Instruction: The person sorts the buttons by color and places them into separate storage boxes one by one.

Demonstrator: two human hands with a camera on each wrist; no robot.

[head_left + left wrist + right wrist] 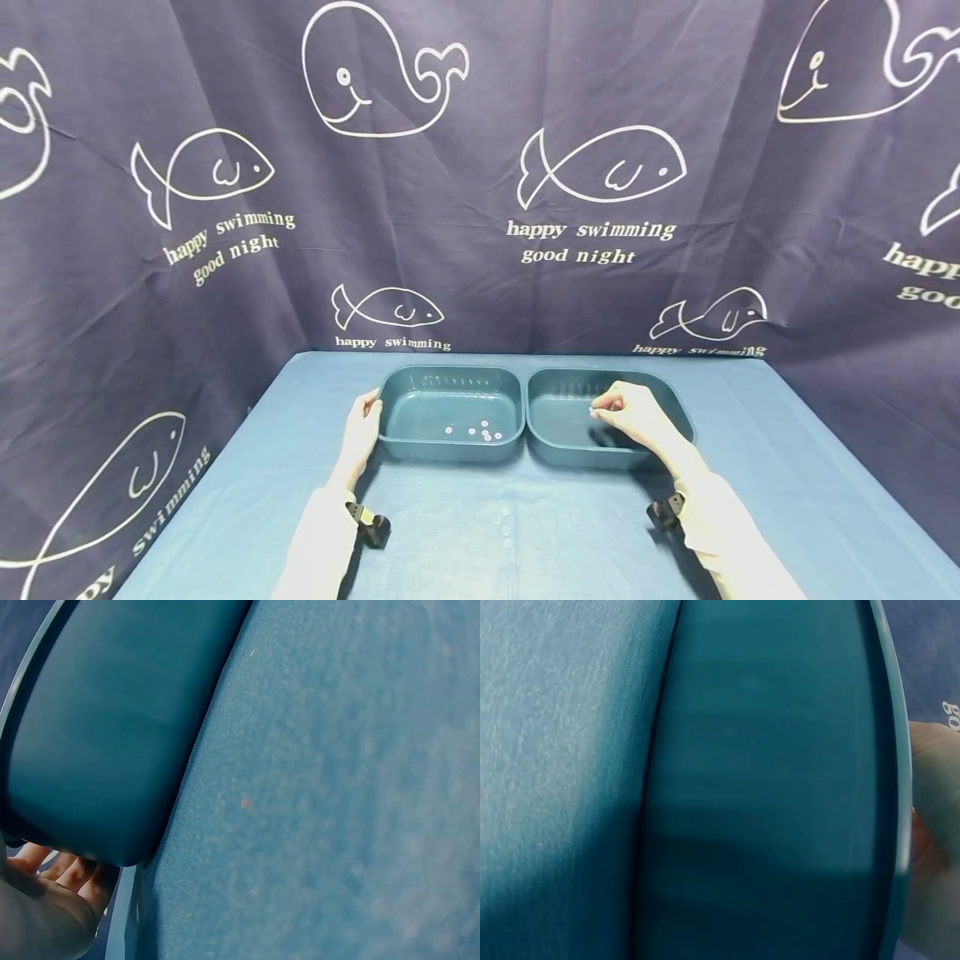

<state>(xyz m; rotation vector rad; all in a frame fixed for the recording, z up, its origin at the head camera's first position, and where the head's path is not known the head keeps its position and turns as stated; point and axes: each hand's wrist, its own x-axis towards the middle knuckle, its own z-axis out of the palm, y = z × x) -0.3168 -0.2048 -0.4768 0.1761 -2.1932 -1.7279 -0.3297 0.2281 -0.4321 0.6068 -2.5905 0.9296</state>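
Observation:
My right hand (pixel 630 410) is over the right-hand teal bin (pixel 611 450), pinching a small white disc (pixel 593 412) between thumb and fingertips. In the right wrist view the bin's wall (pixel 765 750) hides the fingertips, and only part of the hand (pixel 934 847) shows past the rim. My left hand (pixel 363 427) rests at the left end of the other teal bin (pixel 450 451). Its fingers (pixel 75 874) lie against that bin's outer end in the left wrist view. Several small white discs (pixel 486 435) lie inside the left bin, mostly toward its right side.
Both bins stand side by side on a light blue cloth-covered table (pixel 450 533). Several pale, see-through round pieces (pixel 506 531) lie on the cloth in front of them. A dark curtain (pixel 480 167) with white whale and fish drawings hangs behind and along both sides.

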